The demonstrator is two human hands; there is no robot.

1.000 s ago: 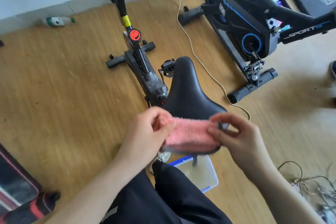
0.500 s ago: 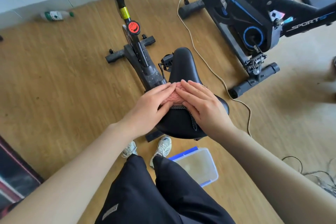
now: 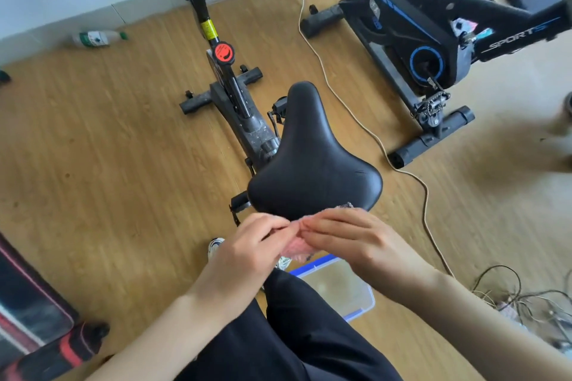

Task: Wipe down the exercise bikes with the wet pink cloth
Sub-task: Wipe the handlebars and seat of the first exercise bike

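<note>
A black bike saddle [image 3: 309,161] fills the middle of the view, on a black exercise bike with a red knob [image 3: 223,52] on its frame. The pink cloth [image 3: 298,246] is bunched at the saddle's rear edge, mostly covered by my fingers. My left hand [image 3: 247,254] and my right hand [image 3: 349,241] meet there, both gripping the cloth just behind the saddle. A second bike [image 3: 411,28], black with blue trim, stands to the right.
A clear tub with a blue rim [image 3: 356,303] sits on the wooden floor below my hands, beside my feet. A white cable [image 3: 340,96] runs between the bikes. A plastic bottle [image 3: 93,38] lies by the wall. Tangled wires [image 3: 532,297] lie at the right.
Both hands have drawn the cloth back from the saddle's middle to its rear edge. A second ago they held the cloth stretched out in front of the saddle.
</note>
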